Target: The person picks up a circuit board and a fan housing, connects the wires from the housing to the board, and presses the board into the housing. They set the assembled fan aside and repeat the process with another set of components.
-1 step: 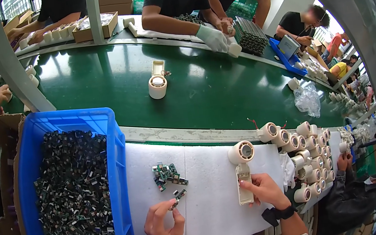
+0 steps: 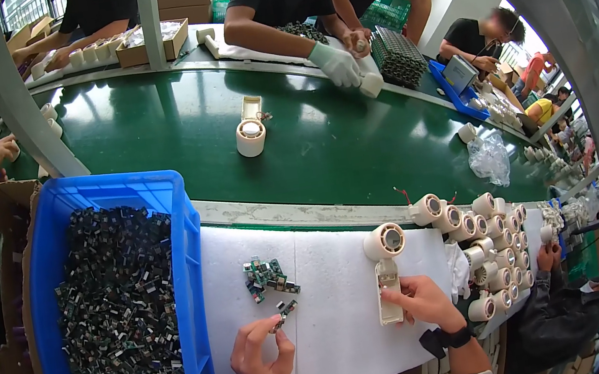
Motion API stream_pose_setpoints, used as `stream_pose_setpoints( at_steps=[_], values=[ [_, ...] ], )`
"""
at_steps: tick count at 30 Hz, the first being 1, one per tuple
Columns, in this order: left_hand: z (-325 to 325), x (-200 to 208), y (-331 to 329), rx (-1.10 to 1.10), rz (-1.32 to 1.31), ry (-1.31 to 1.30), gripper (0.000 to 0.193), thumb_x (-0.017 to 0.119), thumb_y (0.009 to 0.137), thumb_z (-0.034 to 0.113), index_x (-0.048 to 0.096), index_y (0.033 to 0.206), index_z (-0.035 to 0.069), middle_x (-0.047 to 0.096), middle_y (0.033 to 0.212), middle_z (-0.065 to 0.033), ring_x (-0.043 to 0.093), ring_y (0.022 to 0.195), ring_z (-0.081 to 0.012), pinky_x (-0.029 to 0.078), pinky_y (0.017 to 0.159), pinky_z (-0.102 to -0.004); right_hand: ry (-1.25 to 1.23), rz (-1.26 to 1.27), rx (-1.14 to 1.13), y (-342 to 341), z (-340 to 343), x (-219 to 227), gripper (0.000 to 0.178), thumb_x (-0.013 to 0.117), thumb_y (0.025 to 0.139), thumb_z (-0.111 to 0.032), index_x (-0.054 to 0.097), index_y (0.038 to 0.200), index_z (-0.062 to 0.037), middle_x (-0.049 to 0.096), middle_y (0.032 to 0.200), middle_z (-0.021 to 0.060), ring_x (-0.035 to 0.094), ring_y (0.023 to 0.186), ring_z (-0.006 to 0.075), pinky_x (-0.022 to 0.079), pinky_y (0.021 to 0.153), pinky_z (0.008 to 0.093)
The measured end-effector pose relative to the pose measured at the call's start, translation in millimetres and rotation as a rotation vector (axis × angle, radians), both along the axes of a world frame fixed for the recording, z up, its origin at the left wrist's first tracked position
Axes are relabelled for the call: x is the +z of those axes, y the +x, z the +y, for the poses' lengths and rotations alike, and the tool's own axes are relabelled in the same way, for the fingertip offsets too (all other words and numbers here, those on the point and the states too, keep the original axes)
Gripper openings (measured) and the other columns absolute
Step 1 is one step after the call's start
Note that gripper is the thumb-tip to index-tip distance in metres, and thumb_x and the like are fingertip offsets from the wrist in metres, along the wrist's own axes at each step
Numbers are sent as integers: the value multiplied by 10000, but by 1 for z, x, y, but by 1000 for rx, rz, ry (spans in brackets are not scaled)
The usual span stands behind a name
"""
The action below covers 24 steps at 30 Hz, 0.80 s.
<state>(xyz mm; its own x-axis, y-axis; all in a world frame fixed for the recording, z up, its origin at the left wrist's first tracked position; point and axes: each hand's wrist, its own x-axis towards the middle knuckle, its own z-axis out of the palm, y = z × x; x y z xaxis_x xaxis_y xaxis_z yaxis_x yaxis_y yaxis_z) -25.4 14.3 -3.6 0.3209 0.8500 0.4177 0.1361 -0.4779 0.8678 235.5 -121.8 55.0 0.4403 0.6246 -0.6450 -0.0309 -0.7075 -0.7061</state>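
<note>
My left hand [image 2: 259, 365] pinches a small green circuit board [image 2: 283, 314] just above the white foam mat [image 2: 337, 336]. A small pile of the same boards [image 2: 267, 278] lies on the mat a little beyond it. My right hand [image 2: 423, 302] holds the handle of a cream hand-held fan body [image 2: 386, 267], which lies on the mat with its round head pointing away from me. The handle's inside is open and faces up.
A blue crate [image 2: 188, 281] full of dark circuit boards stands at my left. Several cream fan bodies [image 2: 489, 236] are stacked at my right. Beyond the mat runs a green conveyor belt [image 2: 191, 133] carrying one fan body [image 2: 250, 134]; other people work across it.
</note>
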Motion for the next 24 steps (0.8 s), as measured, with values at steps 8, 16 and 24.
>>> stream_pose_setpoints(
  at_steps=[8, 16, 24],
  values=[
    [0, -1, 2, 15, -20, 20, 296, 678, 798, -89, 662, 1076, 12, 685, 952, -145, 664, 801, -266, 532, 735, -346, 462, -560, 36, -1, 30, 75, 392, 681, 969, -134, 589, 1330, -9, 692, 734, 50, 624, 592, 69, 478, 541, 215],
    [-2, -1, 0, 25, -46, 15, 280, 697, 811, -86, 660, 1069, 15, 687, 960, -140, 662, 800, -251, 531, 738, -340, 389, -696, 228, 0, 27, 57, 553, 667, 964, -105, 501, 1491, -113, 674, 705, 24, 580, 567, 48, 477, 549, 216],
    [-2, -5, -3, 9, -50, 17, 279, 703, 812, -88, 659, 1066, 17, 687, 960, -138, 667, 798, -245, 532, 738, -339, 297, -645, 148, 2, 11, 29, 508, 677, 954, -111, 560, 1448, -143, 673, 696, 18, 590, 573, 50, 484, 560, 221]
  ],
)
